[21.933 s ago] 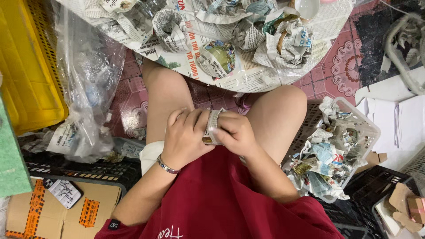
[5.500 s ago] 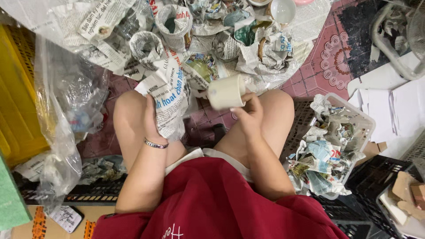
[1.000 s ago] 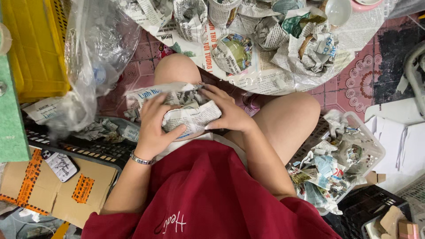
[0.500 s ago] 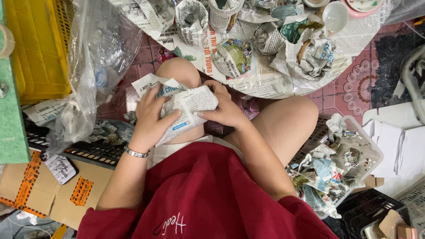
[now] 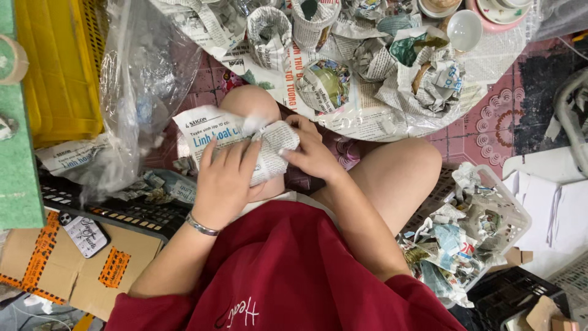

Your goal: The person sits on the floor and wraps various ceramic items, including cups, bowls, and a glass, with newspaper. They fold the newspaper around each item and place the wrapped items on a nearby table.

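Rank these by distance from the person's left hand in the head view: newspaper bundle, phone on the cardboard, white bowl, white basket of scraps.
From the left hand:
1. Newspaper bundle: under the fingers, on the lap.
2. Phone: lower left, on the cardboard.
3. White basket of paper scraps: far right, beside the knee.
4. White bowl: top right, on the spread newspaper.
Basket and bowl are close; the bowl looks slightly farther.
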